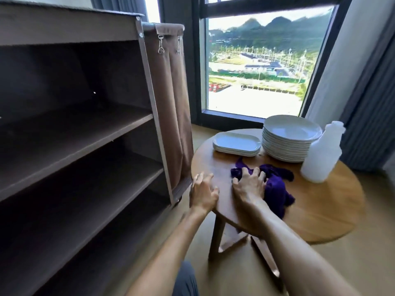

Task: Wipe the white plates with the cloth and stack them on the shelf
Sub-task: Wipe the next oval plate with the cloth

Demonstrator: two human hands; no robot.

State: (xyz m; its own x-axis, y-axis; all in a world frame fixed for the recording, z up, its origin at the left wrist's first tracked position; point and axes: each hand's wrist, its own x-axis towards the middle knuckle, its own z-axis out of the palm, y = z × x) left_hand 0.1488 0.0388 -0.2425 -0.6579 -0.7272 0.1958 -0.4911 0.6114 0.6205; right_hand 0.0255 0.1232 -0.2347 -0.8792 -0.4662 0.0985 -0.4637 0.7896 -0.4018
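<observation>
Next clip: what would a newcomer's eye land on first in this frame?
Probably the crumpled purple cloth in the middle of the round wooden table, with the right hand gripping it. Behind it stand a tall stack of round white plates and a lower stack of oblong white plates. At left is the dark brown shelf unit, no plates on it.

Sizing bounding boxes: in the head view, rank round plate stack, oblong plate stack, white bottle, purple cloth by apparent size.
1. purple cloth and round plate stack: look alike, unranked
2. white bottle
3. oblong plate stack, though it sits farther away
</observation>
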